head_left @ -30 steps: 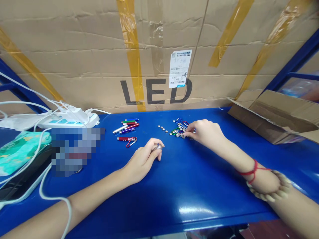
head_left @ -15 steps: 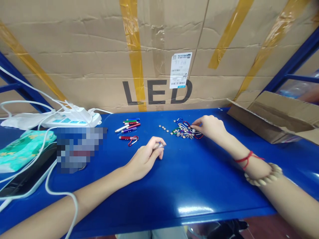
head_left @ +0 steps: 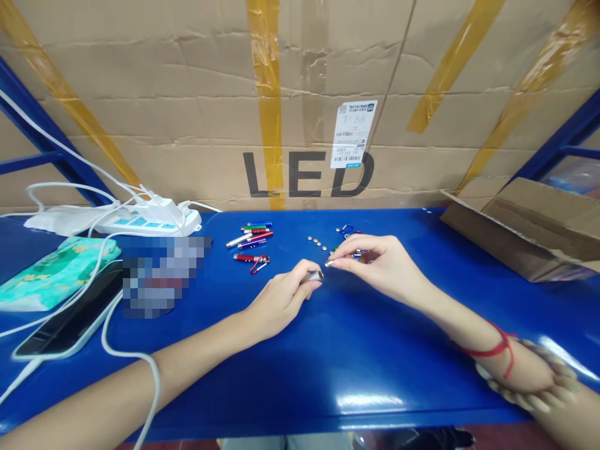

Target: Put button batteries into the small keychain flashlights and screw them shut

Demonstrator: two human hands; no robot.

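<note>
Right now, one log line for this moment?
left hand: holds silver tube | right hand: pinches small silver piece at tube's end | blue table

Pixel-blurred patch (head_left: 162,275) beside phone (head_left: 70,319)

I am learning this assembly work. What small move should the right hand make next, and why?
Probably ease the small silver piece in the right hand leftward into the open end of the silver tube held by the left hand. The two tips are almost touching and roughly in line, so only a short push seems needed.
</note>
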